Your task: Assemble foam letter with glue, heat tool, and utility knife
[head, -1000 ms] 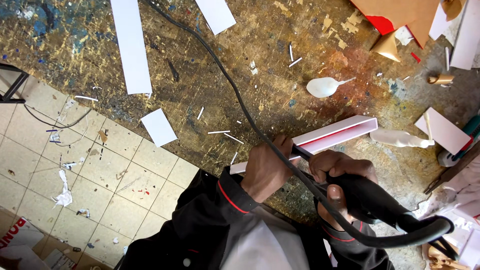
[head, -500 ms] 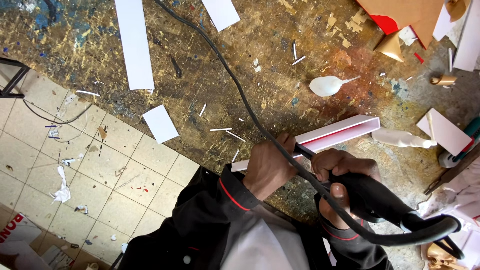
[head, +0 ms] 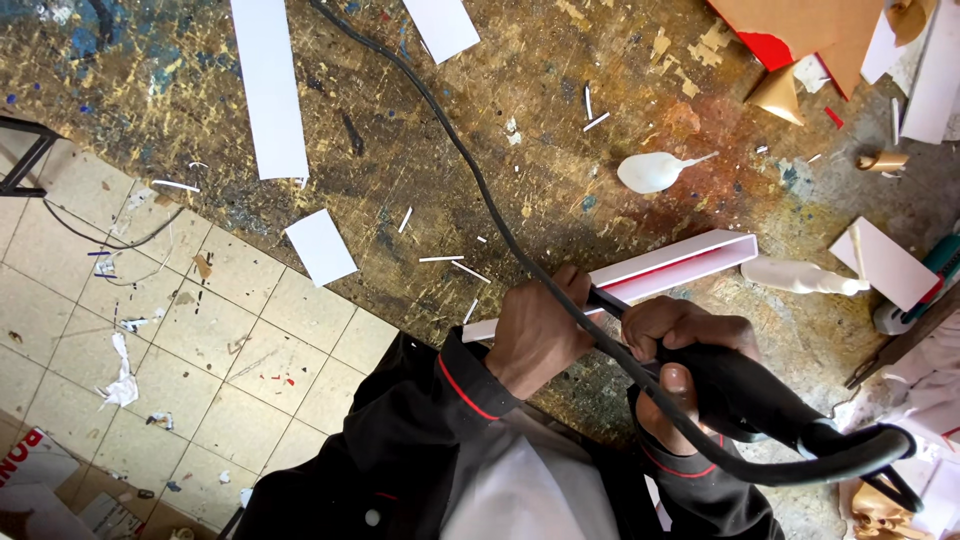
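Head cam looking straight down at a beat-up, paint-spattered workbench [head: 560,130]. No real containers in sight, just loose stuff lying flat on the top: white card strips [head: 268,85], a small white card square [head: 320,246], brown and red card offcuts [head: 800,30] in the far corner, and a white blob of dried glue [head: 652,172].

The thing being worked on is a long white folded channel strip [head: 680,268] with a red inner edge, lying on the bench near its front edge. The left hand [head: 535,335] is curled over its near end, fingers closed down on it, wrist bent and sleeve cuff pulled back. The right hand [head: 672,345] is just beside it, wrapped tight round the handle of a black corded tool [head: 740,395], whose nose touches the strip between the two hands. A black cable [head: 450,150] runs across the bench from the far edge and crosses over the left hand.
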